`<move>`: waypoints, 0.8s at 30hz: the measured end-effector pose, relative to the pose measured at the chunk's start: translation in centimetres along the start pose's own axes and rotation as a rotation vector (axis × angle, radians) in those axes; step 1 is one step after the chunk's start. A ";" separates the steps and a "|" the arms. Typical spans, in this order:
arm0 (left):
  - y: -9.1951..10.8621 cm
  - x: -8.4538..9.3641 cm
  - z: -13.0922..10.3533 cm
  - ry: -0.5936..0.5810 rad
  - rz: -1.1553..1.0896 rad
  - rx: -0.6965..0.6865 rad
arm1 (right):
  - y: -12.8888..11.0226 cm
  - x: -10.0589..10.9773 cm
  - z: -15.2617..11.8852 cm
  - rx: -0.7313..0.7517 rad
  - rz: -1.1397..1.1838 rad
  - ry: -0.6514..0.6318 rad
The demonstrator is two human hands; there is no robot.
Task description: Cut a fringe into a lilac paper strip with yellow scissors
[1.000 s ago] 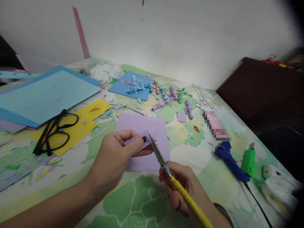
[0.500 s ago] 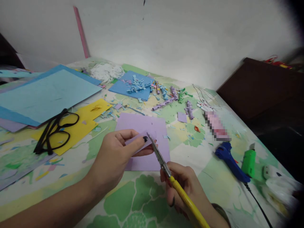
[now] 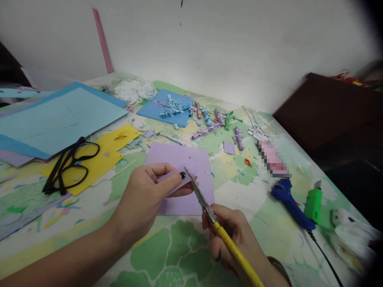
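Here, left hand (image 3: 143, 199) pinches the lilac strip (image 3: 175, 177); right hand (image 3: 230, 235) clasps the scissors (image 3: 206, 207). Blades near the thumb risk a nick.

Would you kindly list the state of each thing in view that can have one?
Left hand: pinching a small lilac paper piece.
Right hand: gripping yellow-handled scissors, blades nearly shut at the piece's edge.
Large lilac paper sheet: lying flat.
Black-framed glasses: folded, on the yellow paper sheet.
Blue glue gun: lying down, corded.
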State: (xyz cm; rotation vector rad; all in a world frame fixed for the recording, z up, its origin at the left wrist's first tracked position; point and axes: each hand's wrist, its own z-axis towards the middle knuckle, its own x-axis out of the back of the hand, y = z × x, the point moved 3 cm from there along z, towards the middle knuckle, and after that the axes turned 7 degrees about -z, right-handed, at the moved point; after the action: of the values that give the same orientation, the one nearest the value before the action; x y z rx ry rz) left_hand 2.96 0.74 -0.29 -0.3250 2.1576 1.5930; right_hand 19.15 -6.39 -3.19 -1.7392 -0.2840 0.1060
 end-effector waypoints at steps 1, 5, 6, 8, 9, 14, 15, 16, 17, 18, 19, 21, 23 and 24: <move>0.0 0.0 0.0 0.001 -0.003 -0.002 | 0.1 0.0 0.0 -0.006 -0.006 0.003; 0.0 -0.1 0.1 0.004 -0.005 -0.004 | 0.2 0.0 0.0 0.003 0.033 -0.010; 0.0 -0.1 0.2 0.005 -0.004 -0.006 | 0.2 0.0 0.1 0.014 0.051 -0.021; 0.0 -0.1 0.1 0.009 0.002 -0.006 | 0.2 -0.1 0.1 0.031 0.068 -0.051; 0.0 0.0 0.1 0.011 0.005 -0.007 | 0.1 0.0 0.1 0.031 0.062 -0.070; -0.1 0.1 0.1 0.010 0.024 -0.002 | 0.0 0.3 -0.1 0.032 0.020 -0.134; -0.1 0.1 0.1 0.010 0.031 -0.002 | 0.0 0.3 -0.2 0.032 0.026 -0.138; -0.1 0.1 0.1 0.011 0.038 -0.003 | 0.0 0.3 -0.2 0.030 0.034 -0.141; -0.1 0.1 0.1 0.011 0.044 -0.005 | 0.0 0.3 -0.2 0.027 0.044 -0.146; -0.1 0.0 0.1 0.009 0.049 -0.009 | 0.1 0.3 -0.3 0.024 0.055 -0.150; -0.1 0.0 0.1 0.016 0.051 -0.008 | 0.1 0.2 -0.3 0.024 0.064 -0.151; -0.1 0.0 0.1 0.014 0.058 -0.009 | 0.2 0.2 -0.3 0.023 0.076 -0.149; -0.1 0.0 0.1 0.017 0.074 -0.017 | 0.2 0.2 -0.3 0.019 0.075 -0.142; -0.1 0.0 0.1 0.014 0.076 -0.021 | 0.2 0.3 -0.3 0.021 0.065 -0.134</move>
State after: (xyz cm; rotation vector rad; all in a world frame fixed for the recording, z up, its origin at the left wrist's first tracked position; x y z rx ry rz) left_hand 2.97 0.79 -0.38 -0.2636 2.1890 1.6603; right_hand 19.51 -6.66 -3.30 -1.7234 -0.3234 0.2732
